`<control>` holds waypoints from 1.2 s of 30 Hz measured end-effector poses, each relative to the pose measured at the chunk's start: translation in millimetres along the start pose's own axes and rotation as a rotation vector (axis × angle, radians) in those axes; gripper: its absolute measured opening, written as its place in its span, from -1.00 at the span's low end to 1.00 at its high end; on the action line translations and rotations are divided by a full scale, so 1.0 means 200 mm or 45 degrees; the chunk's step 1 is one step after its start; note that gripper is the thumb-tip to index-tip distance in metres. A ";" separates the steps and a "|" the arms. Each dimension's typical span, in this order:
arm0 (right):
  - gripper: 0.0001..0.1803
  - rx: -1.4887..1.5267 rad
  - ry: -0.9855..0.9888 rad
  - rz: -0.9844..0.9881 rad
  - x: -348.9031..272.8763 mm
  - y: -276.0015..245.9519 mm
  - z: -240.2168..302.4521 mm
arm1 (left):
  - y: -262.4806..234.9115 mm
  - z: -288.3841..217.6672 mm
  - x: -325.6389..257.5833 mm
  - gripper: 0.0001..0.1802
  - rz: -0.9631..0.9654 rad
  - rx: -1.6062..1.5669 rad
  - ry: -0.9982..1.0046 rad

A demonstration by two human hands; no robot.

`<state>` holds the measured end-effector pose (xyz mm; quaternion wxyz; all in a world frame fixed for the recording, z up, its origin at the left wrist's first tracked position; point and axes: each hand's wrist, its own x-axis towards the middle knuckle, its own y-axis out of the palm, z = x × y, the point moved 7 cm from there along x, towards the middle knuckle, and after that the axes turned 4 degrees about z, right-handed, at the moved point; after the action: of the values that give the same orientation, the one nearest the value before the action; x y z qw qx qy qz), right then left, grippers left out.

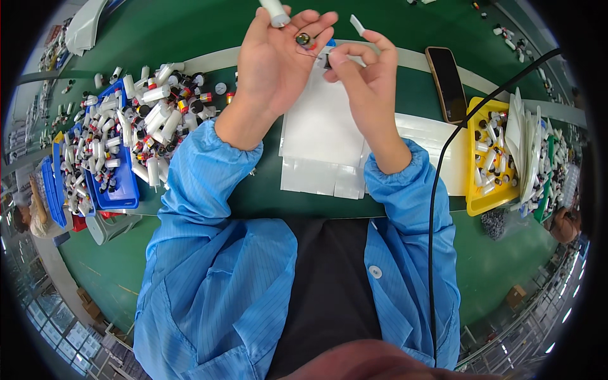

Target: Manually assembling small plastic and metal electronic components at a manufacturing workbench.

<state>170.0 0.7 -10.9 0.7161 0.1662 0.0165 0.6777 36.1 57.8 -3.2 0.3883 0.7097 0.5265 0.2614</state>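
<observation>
My left hand [269,69] is palm up at the top of the view. Its thumb side grips a white cylinder [275,12], which runs past the upper edge. On its curled fingers rests a small round part with a dark, shiny end and some red [304,40]. My right hand [364,82] faces it, thumb and forefinger pinching a small black-ended piece [325,60] that they partly hide. Thin wires seem to run between the two pieces. A narrow white strip [357,25] sticks up at the right fingertips. White sheets [323,126] lie below the hands.
Left, a heap of white cylinders with red, yellow and black parts [158,114] spills beside blue bins [120,197]. Right are a phone [446,85], a yellow tray of similar parts [491,202] and upright white sheets [516,142]. A black cable [437,209] crosses the view.
</observation>
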 end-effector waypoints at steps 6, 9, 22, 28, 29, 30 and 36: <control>-0.36 0.164 -0.267 -0.013 0.06 -0.10 0.07 | 0.23 0.03 -0.07 -0.46 0.424 -0.321 -0.284; -0.34 0.031 -0.557 0.048 0.07 -0.16 0.20 | 0.24 0.09 -0.10 -0.40 0.636 -0.427 -0.628; -0.40 0.126 -0.044 0.011 0.03 -0.06 0.06 | 0.23 0.00 -0.06 -0.43 0.462 0.261 -0.091; -0.42 0.556 0.086 0.101 0.07 -0.07 0.05 | 0.34 -0.06 -0.15 -0.22 0.778 0.479 0.208; -0.46 0.464 0.004 0.091 0.06 -0.06 0.08 | 0.36 -0.04 -0.15 -0.21 0.511 0.464 0.257; -0.47 0.377 -0.084 0.072 0.06 -0.08 0.09 | 0.35 0.01 -0.15 -0.26 0.393 0.468 0.204; -0.50 0.050 -0.514 0.085 0.05 -0.10 0.23 | 0.10 0.23 -0.14 -0.61 0.411 0.505 -0.501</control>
<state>201.5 -0.1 29.2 0.6786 0.3131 -0.1195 0.6535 74.6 16.5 -10.4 0.2906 0.8827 0.3627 0.0696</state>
